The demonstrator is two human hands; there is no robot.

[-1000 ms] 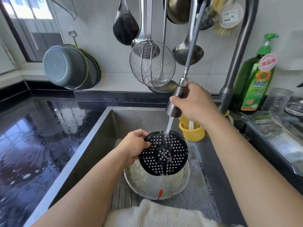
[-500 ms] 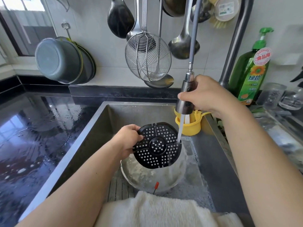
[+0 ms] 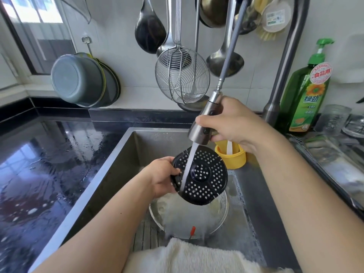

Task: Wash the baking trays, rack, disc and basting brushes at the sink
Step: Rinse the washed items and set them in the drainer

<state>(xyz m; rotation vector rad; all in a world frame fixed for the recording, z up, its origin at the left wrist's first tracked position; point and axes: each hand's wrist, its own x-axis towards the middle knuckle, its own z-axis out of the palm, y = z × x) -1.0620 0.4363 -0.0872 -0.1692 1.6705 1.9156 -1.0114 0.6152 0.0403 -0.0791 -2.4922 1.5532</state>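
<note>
Over my sink, disc under the spray head

My left hand [image 3: 162, 177] holds the disc [image 3: 204, 179] by its left edge above the bowl [image 3: 197, 219] in the sink [image 3: 118, 166]. My right hand [image 3: 234, 121] holds the spray head [image 3: 205, 119] above and right of the disc. The cup [image 3: 234, 157] sits behind the disc, the towel [image 3: 193, 257] nearest me.

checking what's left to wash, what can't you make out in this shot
Head view only:
- Disc: its back faces away, and the left hand covers its left rim.
- Metal bowl: mostly hidden by the disc and the white towel.
- Spray head: far side wrapped by the right hand.
- Trays, rack and brushes: none clearly identifiable.
</note>
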